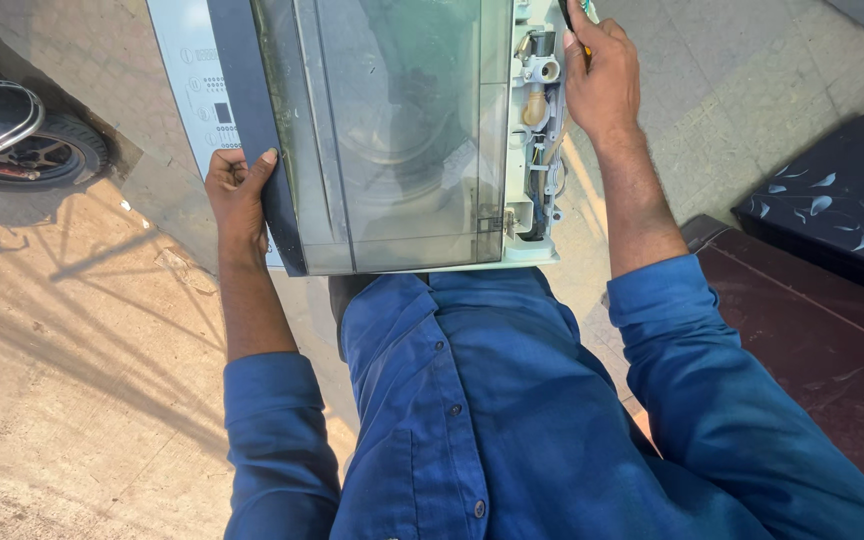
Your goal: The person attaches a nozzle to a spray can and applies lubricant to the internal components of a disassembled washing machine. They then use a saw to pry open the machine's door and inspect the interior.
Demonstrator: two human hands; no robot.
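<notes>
A top-loading washing machine (392, 140) stands in front of me, seen from above, with a tinted glass lid and a dark frame. My left hand (237, 190) grips the dark left edge of the lid frame beside the pale control panel (202, 90). My right hand (600, 75) is at the machine's right side, fingers closed on a thin dark tool with a yellow part (580, 20), mostly hidden by the hand. Just left of that hand lies the exposed white plastic strip with wires, hoses and fittings (539, 130). I wear a blue long-sleeved shirt.
A scooter wheel and fender (22, 140) sit at the far left on bare concrete. A dark maroon surface (812, 340) and a dark blue patterned box (842, 200) are at the right. Paved tiles lie beyond the machine.
</notes>
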